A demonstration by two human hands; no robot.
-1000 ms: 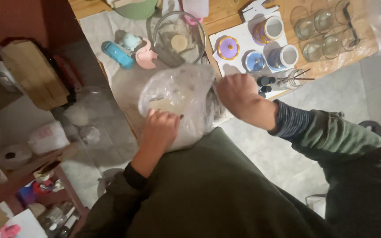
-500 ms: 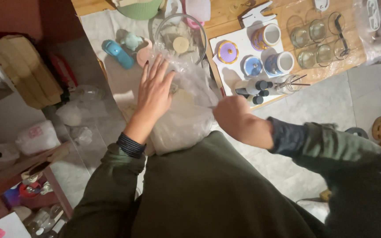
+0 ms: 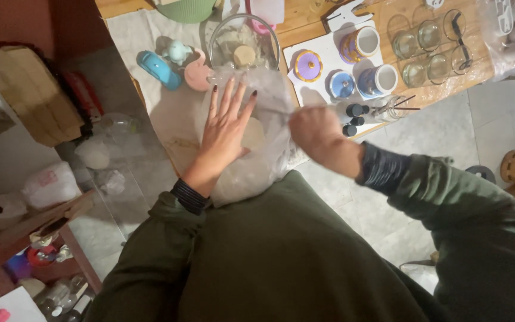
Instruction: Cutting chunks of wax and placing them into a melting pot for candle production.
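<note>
the left hand (image 3: 225,128) lies flat with fingers (image 3: 232,95) spread, palm down on a clear plastic bag (image 3: 256,161) of pale powder. the right hand (image 3: 312,128) is closed in a fist, gripping the bag's edge at its right side. the bag rests at the near edge of a wooden table (image 3: 305,21), against the person's dark green top. just beyond the fingertips stands a glass bowl (image 3: 244,42); right of it, a white tray (image 3: 329,65) of painted cups.
</note>
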